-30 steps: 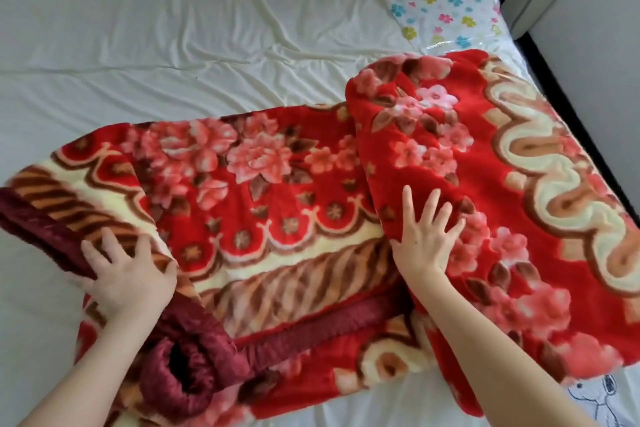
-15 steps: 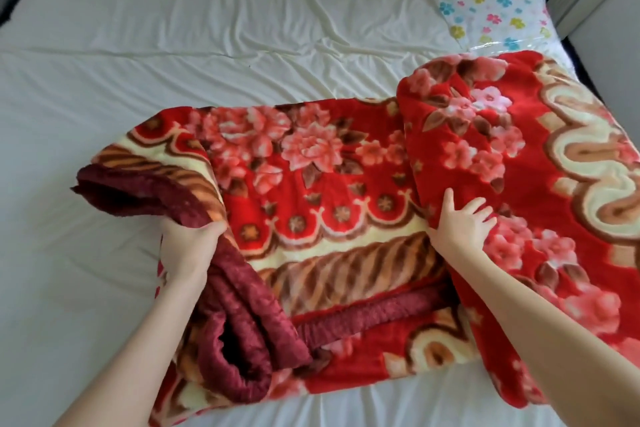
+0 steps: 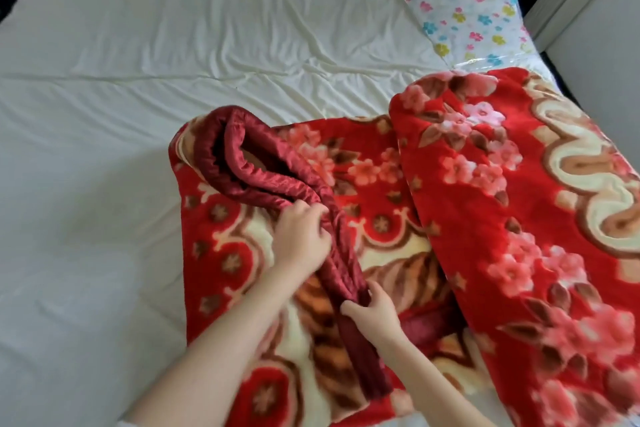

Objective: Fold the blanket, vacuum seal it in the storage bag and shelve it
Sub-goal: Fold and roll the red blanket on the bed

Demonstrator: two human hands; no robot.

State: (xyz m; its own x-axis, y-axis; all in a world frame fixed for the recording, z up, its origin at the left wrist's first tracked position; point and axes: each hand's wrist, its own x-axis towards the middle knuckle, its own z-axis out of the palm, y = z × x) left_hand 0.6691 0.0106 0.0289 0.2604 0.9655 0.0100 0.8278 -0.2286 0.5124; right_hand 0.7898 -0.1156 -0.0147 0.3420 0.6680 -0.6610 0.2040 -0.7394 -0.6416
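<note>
We find no readable words, numbers, labels or brand marks here. The blanket (image 3: 502,218) and the storage bag (image 3: 460,7) carry only flower patterns, with no lettering on either.

The blanket (image 3: 485,218) is bright red, strewn with pink flowers and brown leaves, with cream and tan scrollwork at the right and brown-striped bands near its middle. Its trim (image 3: 277,180) is dark maroon (with a satin sheen). The sheet (image 3: 138,80) is plain white. The far-right storage bag (image 3: 460,3) is clear, dotted with small pink, blue and yellow flowers.
</note>
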